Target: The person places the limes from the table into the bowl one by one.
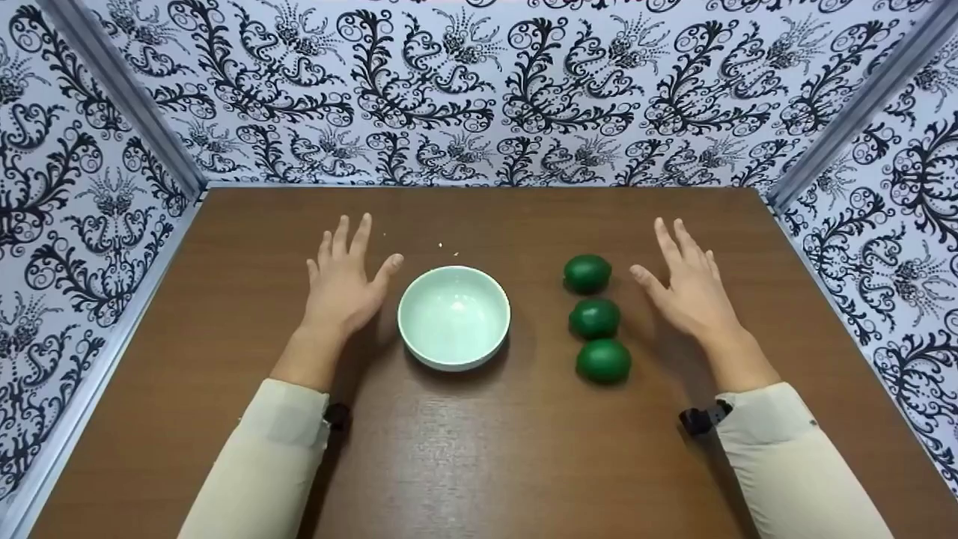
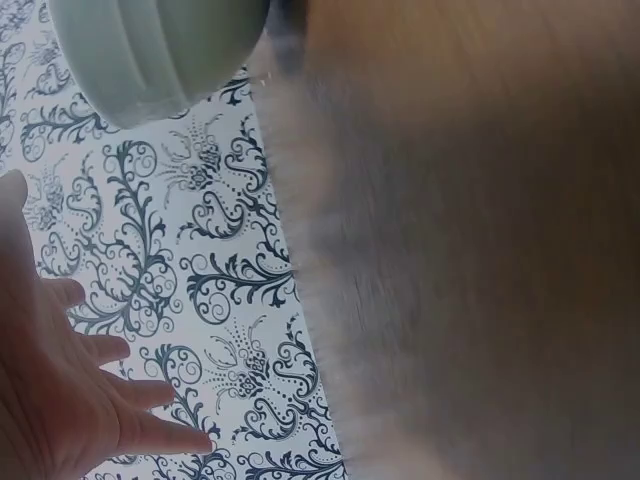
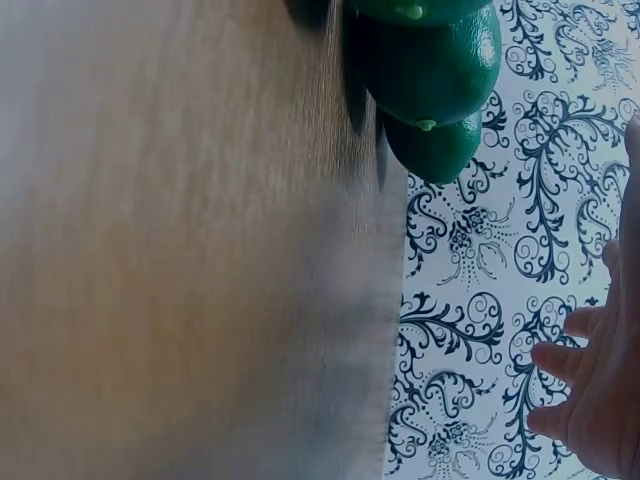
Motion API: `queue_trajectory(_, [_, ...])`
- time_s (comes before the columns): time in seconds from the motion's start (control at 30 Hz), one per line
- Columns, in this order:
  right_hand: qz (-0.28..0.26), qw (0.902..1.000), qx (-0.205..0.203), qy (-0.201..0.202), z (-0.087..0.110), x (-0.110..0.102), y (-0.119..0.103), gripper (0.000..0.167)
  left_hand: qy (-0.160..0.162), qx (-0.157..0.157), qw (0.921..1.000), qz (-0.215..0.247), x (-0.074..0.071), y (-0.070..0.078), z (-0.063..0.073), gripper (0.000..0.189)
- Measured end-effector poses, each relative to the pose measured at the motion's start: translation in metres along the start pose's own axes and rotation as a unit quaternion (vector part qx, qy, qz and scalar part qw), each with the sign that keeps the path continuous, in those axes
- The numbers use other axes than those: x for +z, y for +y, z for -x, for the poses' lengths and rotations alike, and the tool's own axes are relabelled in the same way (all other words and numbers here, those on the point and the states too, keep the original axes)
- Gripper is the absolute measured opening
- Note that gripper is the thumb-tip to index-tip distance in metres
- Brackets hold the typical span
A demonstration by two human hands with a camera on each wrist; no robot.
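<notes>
A pale green bowl (image 1: 454, 318) stands upright on the brown table, with nothing inside it. My left hand (image 1: 340, 288) is just left of the bowl, fingers spread and holding nothing; the left wrist view shows that hand (image 2: 60, 390) apart from the bowl (image 2: 160, 50). To the right of the bowl, three dark green limes lie in a row: the far lime (image 1: 587, 274), the middle lime (image 1: 595, 319) and the near lime (image 1: 603, 361). Beside them on the right is my right hand (image 1: 692, 292), fingers extended, touching none of them.
Small white specks (image 1: 441, 245) lie on the table (image 1: 449, 464) behind the bowl. Patterned black-and-white panels (image 1: 479, 90) rise at the back and both sides, joined by grey corner posts (image 1: 127, 97). A dark wrist strap (image 1: 703, 419) sits at the right cuff.
</notes>
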State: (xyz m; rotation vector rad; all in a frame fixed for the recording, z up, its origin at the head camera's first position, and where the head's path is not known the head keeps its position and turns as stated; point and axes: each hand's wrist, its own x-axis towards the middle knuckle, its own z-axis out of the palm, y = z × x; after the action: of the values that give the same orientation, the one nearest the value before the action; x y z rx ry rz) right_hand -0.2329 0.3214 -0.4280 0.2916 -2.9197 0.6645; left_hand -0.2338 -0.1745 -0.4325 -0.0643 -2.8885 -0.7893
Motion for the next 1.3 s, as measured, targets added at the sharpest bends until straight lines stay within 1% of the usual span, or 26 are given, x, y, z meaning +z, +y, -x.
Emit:
queue_trajectory(0.2, [-0.028, 0.9996, 0.002, -0.001, 0.011, 0.003, 0.000, 0.084, 0.011, 0.002, 0.9991, 0.041, 0.001, 0.004, 0.006, 0.087])
queue_trajectory(0.37, [-0.053, 0.9985, 0.000, 0.011, 0.019, 0.001, -0.002, 0.081, 0.018, 0.005, 0.9968, 0.077, 0.001, 0.006, 0.010, 0.085])
queue_trajectory(0.63, [-0.068, 0.9976, 0.003, 0.012, 0.030, 0.001, -0.006, 0.080, 0.025, 0.006, 0.9931, 0.114, 0.001, 0.007, 0.018, 0.084])
queue_trajectory(0.83, [-0.075, 0.9972, 0.001, 0.002, 0.036, 0.007, -0.007, 0.080, 0.024, 0.010, 0.9921, 0.123, 0.004, 0.006, 0.023, 0.084])
queue_trajectory(1.0, [-0.080, 0.9968, 0.002, -0.008, 0.041, 0.012, -0.009, 0.079, 0.016, 0.010, 0.9921, 0.124, 0.006, 0.007, 0.024, 0.083])
queue_trajectory(1.17, [-0.086, 0.9960, 0.010, -0.022, 0.045, 0.012, -0.012, 0.079, 0.010, 0.009, 0.9921, 0.125, 0.006, 0.010, 0.027, 0.082])
queue_trajectory(1.3, [-0.091, 0.9955, 0.008, -0.024, 0.047, 0.010, -0.014, 0.078, 0.010, 0.013, 0.9918, 0.127, 0.008, 0.012, 0.030, 0.080])
